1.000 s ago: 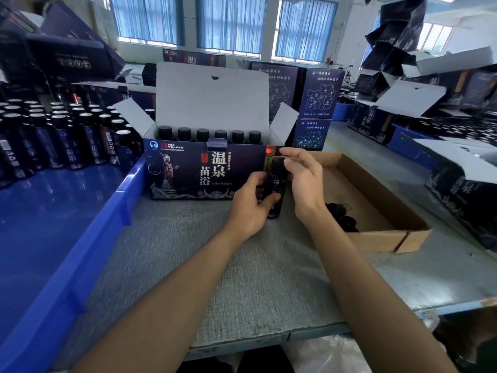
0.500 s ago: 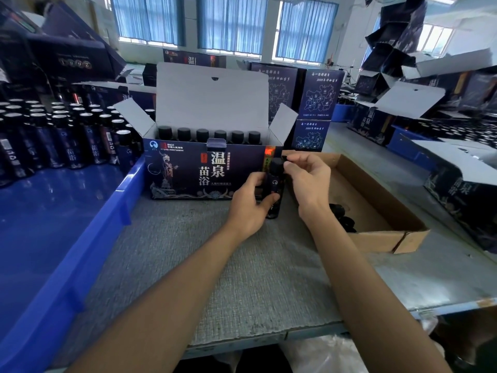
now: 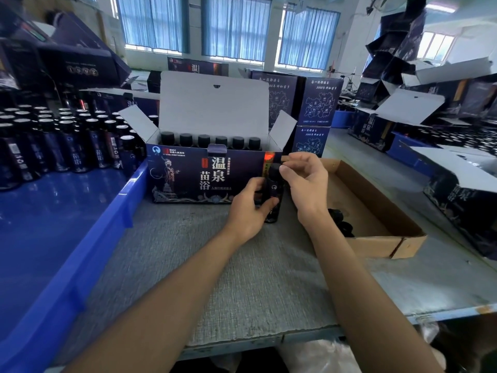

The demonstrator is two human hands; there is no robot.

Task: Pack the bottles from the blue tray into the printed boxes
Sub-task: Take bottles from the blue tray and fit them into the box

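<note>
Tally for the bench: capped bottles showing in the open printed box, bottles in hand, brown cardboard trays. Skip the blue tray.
Boxed bottles, in open printed box: 6
Held bottle, in left hand and right hand: 1
Brown cardboard tray: 1
Total: 8

A printed box (image 3: 204, 176) in deep navy carries white and gold characters, a pale line-drawn figure and a red-orange patch, its open flaps plain grey-white inside; 6 black caps (image 3: 203, 140) line it; the bottle (image 3: 273, 196) before it is dark, black-capped; the plastic tray (image 3: 115, 203) is bright blue; the mat (image 3: 174, 224) grey; the carton (image 3: 376, 246) brown; the curtains (image 3: 236, 25) blue.
</note>
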